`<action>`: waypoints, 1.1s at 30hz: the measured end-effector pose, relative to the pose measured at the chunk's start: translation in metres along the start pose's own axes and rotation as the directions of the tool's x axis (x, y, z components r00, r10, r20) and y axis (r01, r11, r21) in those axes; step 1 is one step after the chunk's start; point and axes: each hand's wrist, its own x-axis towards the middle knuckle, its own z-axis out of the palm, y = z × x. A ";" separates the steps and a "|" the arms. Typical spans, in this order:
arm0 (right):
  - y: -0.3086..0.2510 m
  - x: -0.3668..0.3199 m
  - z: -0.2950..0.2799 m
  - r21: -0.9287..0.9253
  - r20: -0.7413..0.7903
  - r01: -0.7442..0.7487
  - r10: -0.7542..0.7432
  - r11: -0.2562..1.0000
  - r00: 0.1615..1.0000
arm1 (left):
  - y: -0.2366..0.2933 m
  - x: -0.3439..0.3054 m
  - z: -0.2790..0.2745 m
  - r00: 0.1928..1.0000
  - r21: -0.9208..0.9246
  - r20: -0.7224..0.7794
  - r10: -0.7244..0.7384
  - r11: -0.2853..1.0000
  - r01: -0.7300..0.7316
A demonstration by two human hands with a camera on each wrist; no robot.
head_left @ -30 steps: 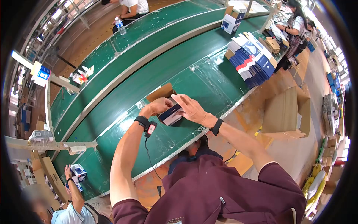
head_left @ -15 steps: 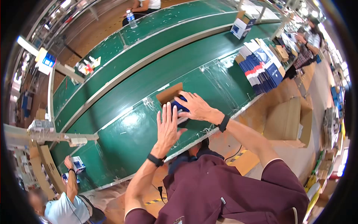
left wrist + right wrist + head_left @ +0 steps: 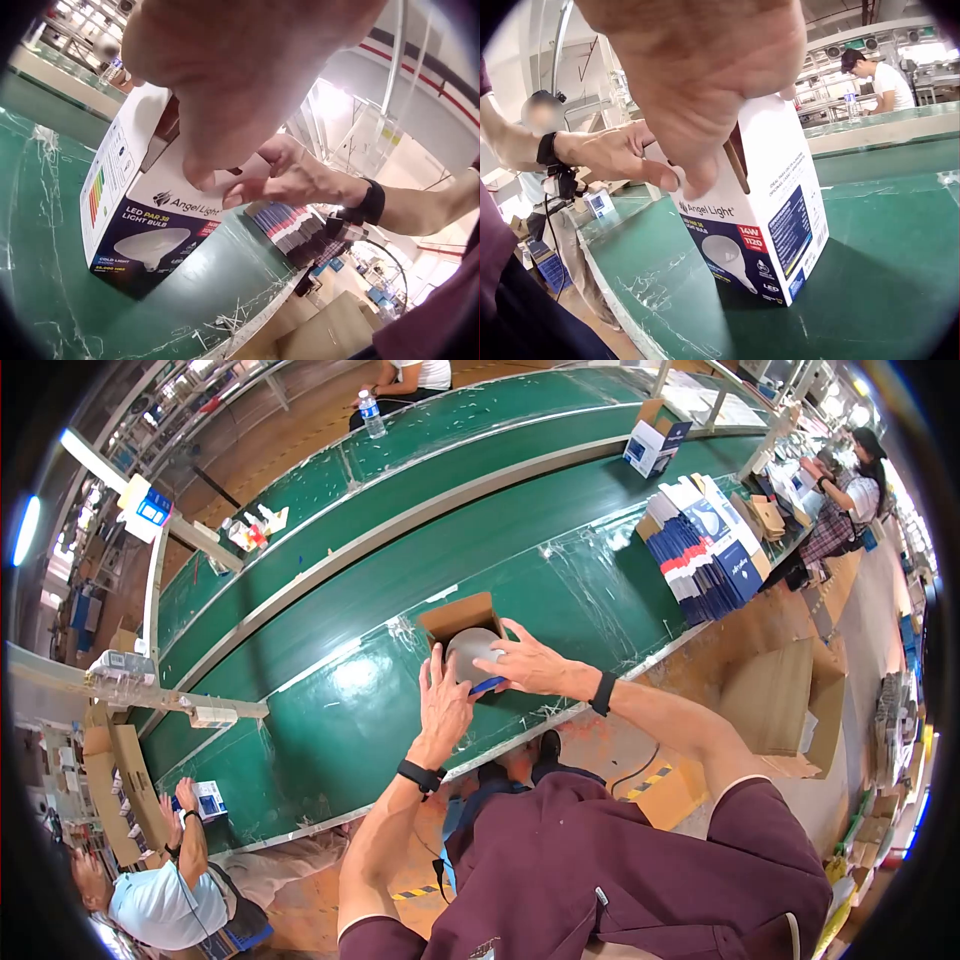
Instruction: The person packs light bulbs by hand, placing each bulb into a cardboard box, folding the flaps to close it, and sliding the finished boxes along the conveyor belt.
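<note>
Left hand (image 3: 444, 712) and right hand (image 3: 540, 663) grip opposite sides of an open box (image 3: 154, 244) upright on a green bench (image 3: 330, 750), where light, even pressure should keep its walls square around the grey bulb (image 3: 469, 646).

Head view: set high above the maroon shirt (image 3: 580, 860); aimed down and forward, with the table (image 3: 330, 760) and the bulb box (image 3: 462, 616) seen from above, farthest off.
Left wrist view: held close under the left hand (image 3: 225, 67); turned past the box toward the right hand (image 3: 300, 176) and the stack of flat cartons (image 3: 289, 229).
Right wrist view: held close under the right hand; turned leftward and across the table.
Printed box front: shared by both wrist views.
Flat cartons: shared by head and left wrist.
Seated person (image 3: 892, 86): shared by head and right wrist.
</note>
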 end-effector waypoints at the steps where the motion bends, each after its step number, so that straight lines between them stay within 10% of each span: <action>1: 0.000 -0.003 0.001 -0.023 -0.154 0.014 -0.017 1.000 0.988 | 0.001 -0.002 0.000 0.997 -0.013 -0.078 -0.010 1.000 0.009; 11: 0.026 -0.036 -0.002 0.385 -0.319 0.013 0.120 0.923 0.940 | 0.001 -0.020 0.009 0.956 -0.287 -0.257 -0.144 0.956 0.067; 14: 0.025 -0.020 0.020 0.948 0.248 -0.316 0.687 -0.028 0.683 | -0.004 -0.026 0.024 0.970 -0.376 -0.229 -0.088 0.926 -0.004; 16: 0.026 -0.006 0.033 0.923 0.377 -0.366 0.490 -0.122 0.786 | -0.014 -0.019 0.026 0.976 -0.411 -0.216 0.018 0.905 -0.108; 24: 0.033 0.001 0.056 0.872 0.459 -0.476 0.530 -0.115 0.713 | -0.043 0.016 0.030 0.936 -0.293 0.151 0.318 0.919 -0.265; 26: 0.060 0.014 0.014 0.875 0.483 -0.363 0.620 -0.320 0.618 | -0.049 0.013 0.034 0.933 -0.288 0.144 0.330 0.916 -0.280; 28: 0.098 0.040 -0.013 0.881 0.461 -0.336 0.451 -0.332 0.764 | -0.049 0.012 0.040 0.929 -0.278 0.113 0.353 0.909 -0.312; 31: 0.103 0.087 -0.048 0.692 0.699 -0.655 -0.052 0.303 0.713 | -0.048 0.015 0.037 0.970 -0.498 0.148 0.192 0.862 -0.095; 33: 0.069 0.070 -0.033 0.607 0.546 -0.346 -0.059 0.715 0.836 | -0.058 0.008 0.043 0.938 -0.370 0.224 0.265 0.913 -0.170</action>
